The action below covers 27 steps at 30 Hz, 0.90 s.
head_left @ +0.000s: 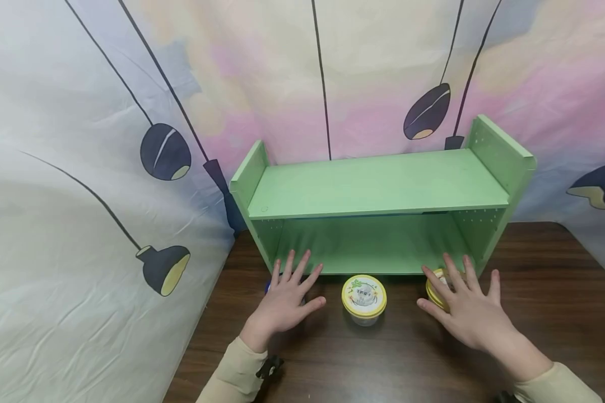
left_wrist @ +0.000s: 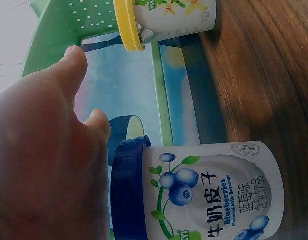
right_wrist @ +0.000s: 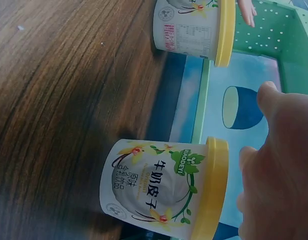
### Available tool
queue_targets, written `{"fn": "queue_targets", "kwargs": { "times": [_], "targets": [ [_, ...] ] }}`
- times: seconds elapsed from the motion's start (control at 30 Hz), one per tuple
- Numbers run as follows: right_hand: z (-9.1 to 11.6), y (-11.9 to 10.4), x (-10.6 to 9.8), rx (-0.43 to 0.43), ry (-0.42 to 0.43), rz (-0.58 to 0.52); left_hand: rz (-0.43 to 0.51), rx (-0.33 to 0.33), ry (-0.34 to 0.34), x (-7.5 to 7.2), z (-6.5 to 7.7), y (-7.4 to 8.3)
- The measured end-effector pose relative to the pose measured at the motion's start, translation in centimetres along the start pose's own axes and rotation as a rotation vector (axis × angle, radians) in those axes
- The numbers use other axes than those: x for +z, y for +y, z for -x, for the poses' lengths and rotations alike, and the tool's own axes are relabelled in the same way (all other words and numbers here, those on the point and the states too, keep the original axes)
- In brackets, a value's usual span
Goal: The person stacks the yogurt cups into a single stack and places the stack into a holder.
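Note:
My left hand (head_left: 281, 305) spreads its fingers above a tub with a dark blue lid (left_wrist: 130, 190), whose label shows blueberries; in the head view the hand hides most of it. My right hand (head_left: 471, 310) is also spread, over a yellow-lidded tub (head_left: 437, 291) printed with vanilla flowers in the right wrist view. Between the hands stands another yellow-lidded tub (head_left: 364, 298), upright and touched by neither. Neither hand grips anything. Whether the fingers touch the lids beneath them, I cannot tell.
Just behind the tubs stands a green two-tier shelf (head_left: 378, 187) with raised side panels. The dark wood table (head_left: 353, 369) carries everything. A painted cloth (head_left: 106, 140) with lamp drawings hangs behind and to the left.

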State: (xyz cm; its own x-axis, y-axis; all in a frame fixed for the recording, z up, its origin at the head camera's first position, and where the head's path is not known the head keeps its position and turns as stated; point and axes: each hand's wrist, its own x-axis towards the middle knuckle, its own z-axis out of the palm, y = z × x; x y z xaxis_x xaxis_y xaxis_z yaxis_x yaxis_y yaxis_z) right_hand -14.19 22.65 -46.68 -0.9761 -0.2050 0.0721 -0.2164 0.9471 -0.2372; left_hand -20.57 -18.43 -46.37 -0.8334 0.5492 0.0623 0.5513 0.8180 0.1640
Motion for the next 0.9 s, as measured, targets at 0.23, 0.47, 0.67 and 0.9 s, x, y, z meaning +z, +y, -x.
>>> {"fn": "queue_targets", "kwargs": {
  "times": [0.23,0.47,0.67,0.9],
  "targets": [
    [0.0,0.1,-0.4,0.01,-0.008,-0.013,-0.004,0.053,0.057,0.2,-0.1,0.4],
    [0.0,0.4,-1.0,0.019,0.0,-0.081,0.24,0.138,0.15,0.5,-0.5,2.0],
    [-0.4,1.2,-1.7,-0.009,0.057,-0.213,0.568,0.129,0.171,1.5,-1.1,3.8],
    [-0.4,2.6,-3.1,-0.058,0.078,-0.429,0.721,0.089,0.163,3.0,-2.0,4.4]
  ]
}}
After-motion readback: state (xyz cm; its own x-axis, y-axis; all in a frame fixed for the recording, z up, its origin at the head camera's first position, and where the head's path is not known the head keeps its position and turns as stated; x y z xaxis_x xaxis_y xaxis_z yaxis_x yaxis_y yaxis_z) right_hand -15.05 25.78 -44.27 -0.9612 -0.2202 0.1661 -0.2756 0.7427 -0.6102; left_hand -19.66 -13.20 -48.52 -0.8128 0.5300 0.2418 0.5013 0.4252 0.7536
